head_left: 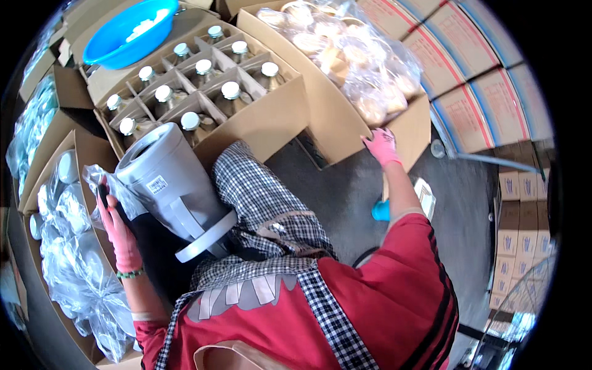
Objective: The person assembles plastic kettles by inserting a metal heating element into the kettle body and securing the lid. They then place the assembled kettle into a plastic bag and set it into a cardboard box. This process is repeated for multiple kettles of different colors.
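– What's the L hand point(121, 237) doing on your feed?

– Pink glove, fingers point(105, 196) pinching the clear plastic bag point(102, 180) that sits against the grey container point(169, 185). Container's tilted on the lap, open mouth toward the upper left, flat base toward the checked apron point(265, 203).

– And the R?

– R hand point(382, 147), also pink-gloved, arm stretched out to the edge of the big cardboard box point(333, 114) w/ bagged round pale items point(351, 55) inside. Fingers rest on the box rim; I can't tell if they're clenched on it or just laid there (fisheye makes it tiny).

– Anything else nearby?

– Divided carton of silver-capped bottles point(203, 80) just behind the container, blue bowl point(129, 31) on the carton's far corner. More clear-bagged stuff in boxes point(74, 259) at the left, next to the L forearm. Stacked cartons point(468, 74) at upper right, dark floor point(351, 203) between.
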`<action>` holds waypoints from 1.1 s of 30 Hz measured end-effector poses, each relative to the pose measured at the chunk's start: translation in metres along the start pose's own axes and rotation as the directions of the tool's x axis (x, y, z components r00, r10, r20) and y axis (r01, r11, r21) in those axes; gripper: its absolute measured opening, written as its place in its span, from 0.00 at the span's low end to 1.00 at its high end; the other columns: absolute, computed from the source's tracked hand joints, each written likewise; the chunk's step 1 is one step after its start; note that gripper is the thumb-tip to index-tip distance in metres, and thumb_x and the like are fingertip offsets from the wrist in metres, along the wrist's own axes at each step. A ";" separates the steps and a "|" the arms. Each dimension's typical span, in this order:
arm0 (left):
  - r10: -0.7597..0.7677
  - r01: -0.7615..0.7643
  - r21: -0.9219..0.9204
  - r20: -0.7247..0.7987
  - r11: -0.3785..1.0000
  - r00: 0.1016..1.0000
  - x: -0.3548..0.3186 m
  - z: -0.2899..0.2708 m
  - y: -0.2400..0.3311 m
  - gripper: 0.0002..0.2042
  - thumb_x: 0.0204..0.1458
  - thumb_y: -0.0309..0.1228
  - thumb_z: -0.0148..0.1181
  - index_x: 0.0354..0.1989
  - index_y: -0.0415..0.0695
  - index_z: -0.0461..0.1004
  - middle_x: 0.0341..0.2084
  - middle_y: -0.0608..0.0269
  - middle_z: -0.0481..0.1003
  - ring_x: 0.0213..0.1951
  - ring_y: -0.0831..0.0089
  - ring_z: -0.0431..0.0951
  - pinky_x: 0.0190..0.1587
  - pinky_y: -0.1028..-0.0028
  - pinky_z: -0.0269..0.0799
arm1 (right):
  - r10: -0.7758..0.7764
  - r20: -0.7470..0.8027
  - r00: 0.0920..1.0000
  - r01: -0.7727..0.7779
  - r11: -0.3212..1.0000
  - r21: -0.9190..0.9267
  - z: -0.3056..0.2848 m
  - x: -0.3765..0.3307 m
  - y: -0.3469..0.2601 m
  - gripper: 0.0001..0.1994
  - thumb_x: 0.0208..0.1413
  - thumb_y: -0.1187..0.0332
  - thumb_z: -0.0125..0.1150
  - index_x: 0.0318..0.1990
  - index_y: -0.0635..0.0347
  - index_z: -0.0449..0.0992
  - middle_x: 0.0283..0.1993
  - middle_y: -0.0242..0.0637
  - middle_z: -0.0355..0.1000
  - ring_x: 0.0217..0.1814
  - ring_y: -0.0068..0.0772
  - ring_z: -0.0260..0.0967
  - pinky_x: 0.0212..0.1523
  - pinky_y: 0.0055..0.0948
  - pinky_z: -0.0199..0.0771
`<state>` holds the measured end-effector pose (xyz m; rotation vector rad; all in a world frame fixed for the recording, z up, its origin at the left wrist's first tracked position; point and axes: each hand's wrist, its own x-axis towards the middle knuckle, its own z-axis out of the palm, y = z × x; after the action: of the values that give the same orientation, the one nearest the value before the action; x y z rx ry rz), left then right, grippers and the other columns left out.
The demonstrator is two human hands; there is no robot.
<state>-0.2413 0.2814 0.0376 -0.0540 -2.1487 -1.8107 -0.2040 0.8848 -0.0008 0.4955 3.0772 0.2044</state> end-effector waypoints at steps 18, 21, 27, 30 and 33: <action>0.104 -0.119 0.304 0.065 0.945 0.992 0.021 0.025 -0.018 0.18 0.51 0.32 0.46 0.48 0.37 0.60 0.44 0.56 0.63 0.48 0.67 0.61 0.52 0.72 0.52 | 0.073 0.003 0.997 -0.072 0.991 -0.112 -0.018 -0.100 -0.088 0.21 0.50 0.51 0.43 0.21 0.58 0.74 0.23 0.39 0.70 0.32 0.36 0.65 0.39 0.34 0.58; 0.154 -0.177 0.372 0.089 0.911 0.984 0.024 0.030 -0.011 0.16 0.52 0.33 0.43 0.47 0.36 0.62 0.43 0.56 0.64 0.46 0.67 0.62 0.50 0.73 0.54 | 0.054 0.016 0.998 -0.053 0.995 -0.084 -0.022 -0.088 -0.078 0.22 0.48 0.50 0.45 0.21 0.60 0.74 0.23 0.41 0.69 0.32 0.38 0.65 0.37 0.34 0.60; 0.020 -0.050 0.203 0.148 0.978 0.989 0.048 -0.001 -0.036 0.19 0.55 0.39 0.39 0.44 0.36 0.65 0.39 0.60 0.67 0.43 0.73 0.64 0.49 0.75 0.55 | -0.029 0.207 0.978 -0.004 0.988 0.157 -0.033 -0.068 -0.063 0.23 0.45 0.47 0.48 0.22 0.62 0.73 0.26 0.47 0.69 0.35 0.42 0.67 0.39 0.36 0.63; -0.073 0.082 -0.104 0.089 0.991 0.993 0.037 0.012 -0.037 0.17 0.55 0.39 0.40 0.44 0.38 0.65 0.37 0.64 0.66 0.41 0.76 0.63 0.48 0.76 0.55 | 0.023 0.185 0.982 -0.032 0.998 0.046 -0.029 -0.078 -0.069 0.23 0.45 0.48 0.48 0.26 0.62 0.73 0.29 0.47 0.69 0.38 0.44 0.65 0.41 0.38 0.63; -0.095 0.094 0.013 0.080 0.995 0.992 0.026 0.026 -0.017 0.15 0.55 0.36 0.40 0.44 0.39 0.65 0.36 0.65 0.66 0.41 0.77 0.62 0.47 0.78 0.55 | -0.020 0.057 0.998 0.012 0.992 0.126 -0.060 -0.094 -0.102 0.22 0.46 0.52 0.51 0.38 0.65 0.69 0.39 0.48 0.67 0.44 0.47 0.62 0.44 0.39 0.61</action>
<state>-0.2761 0.2987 0.0248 -0.0237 -2.2499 -1.8811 -0.1493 0.7516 0.0445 0.4715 3.0488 -0.0040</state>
